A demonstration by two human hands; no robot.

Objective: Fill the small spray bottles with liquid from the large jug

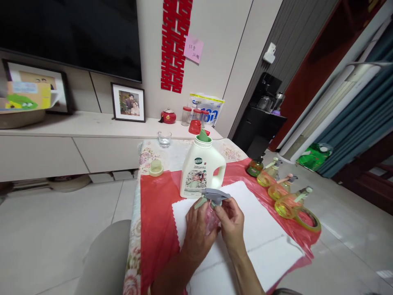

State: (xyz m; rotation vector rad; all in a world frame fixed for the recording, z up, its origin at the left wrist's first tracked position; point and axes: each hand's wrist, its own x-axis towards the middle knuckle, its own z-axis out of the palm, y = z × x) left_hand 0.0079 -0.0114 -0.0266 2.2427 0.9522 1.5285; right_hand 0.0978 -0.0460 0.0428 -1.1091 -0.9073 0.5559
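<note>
Both hands close around a small pink spray bottle (211, 219) with a grey trigger head, held upright over the white cloth (251, 217). My left hand (196, 229) wraps the bottle's body from the left. At the neck, just under the spray head, my right hand (231, 221) grips with thumb and fingers. Right behind the bottle stands a large white detergent jug (196, 168) with its mouth uncapped and a green piece (203, 136) sticking up from it. A pale translucent cap (156, 168) sits to the jug's left.
Along the table's right side stand several spray bottles (281, 190), with a roll of tape (308, 219) beside them. A glass cup (164, 139) is at the back left of the table. Red plastic sheeting (158, 217) lies under the cloth. A grey stool (106, 258) stands at the left.
</note>
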